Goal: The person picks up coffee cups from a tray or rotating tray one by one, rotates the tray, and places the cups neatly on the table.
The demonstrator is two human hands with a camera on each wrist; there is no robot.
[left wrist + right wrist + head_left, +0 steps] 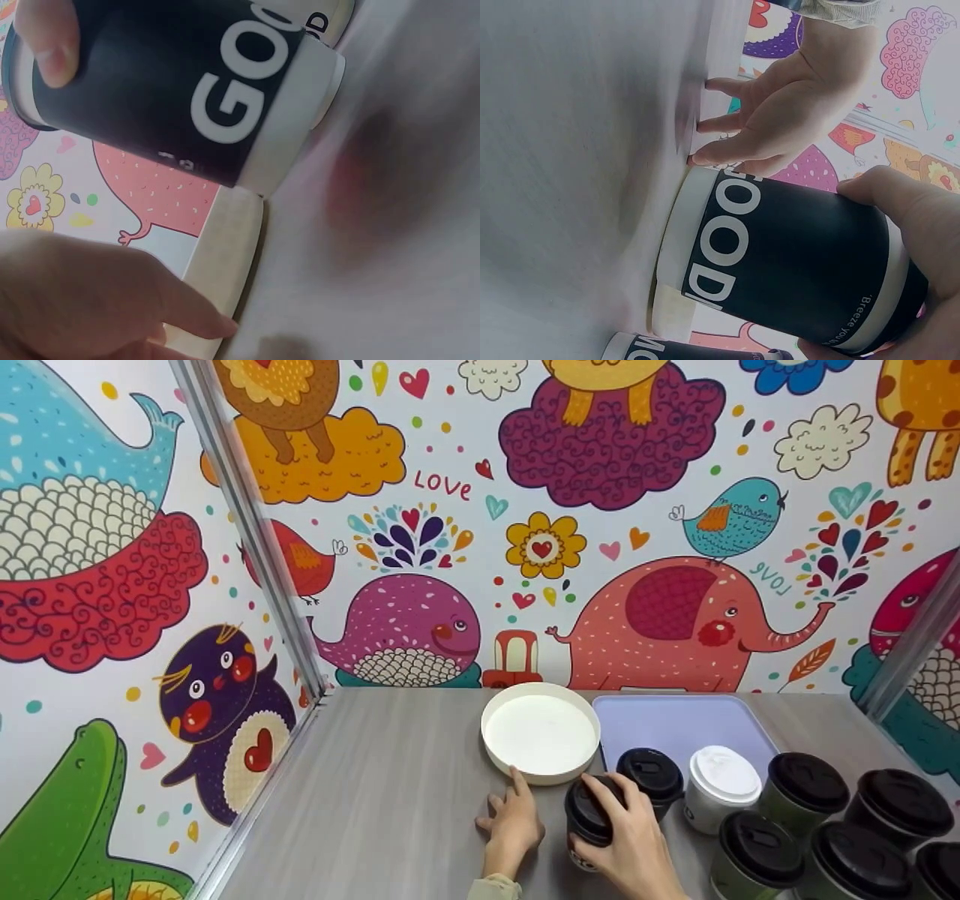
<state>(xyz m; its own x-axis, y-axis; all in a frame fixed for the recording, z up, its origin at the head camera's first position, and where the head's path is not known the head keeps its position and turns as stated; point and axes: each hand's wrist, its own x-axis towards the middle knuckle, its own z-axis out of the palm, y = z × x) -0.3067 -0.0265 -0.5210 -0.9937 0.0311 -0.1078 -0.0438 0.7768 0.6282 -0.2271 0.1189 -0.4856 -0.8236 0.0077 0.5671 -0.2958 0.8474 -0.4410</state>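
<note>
My right hand (634,840) grips a black and white paper coffee cup (795,247) near its black lid (586,810), thumb on one side and fingers on the other. The cup is upright, just in front of a round cream dish (540,731); whether its base touches the table is hard to tell. My left hand (511,825) is left of the cup with fingers spread. One extended finger reaches the near wall of the dish (225,247), seemingly touching it. Inside the dish, only its bare floor shows.
Right of the dish lies a lilac tray (690,720). Several lidded cups stand in front of it, including a white-lidded cup (721,787) and a black-lidded cup (651,780) close beside my right hand. A patterned wall (420,532) rises behind the grey table (375,795).
</note>
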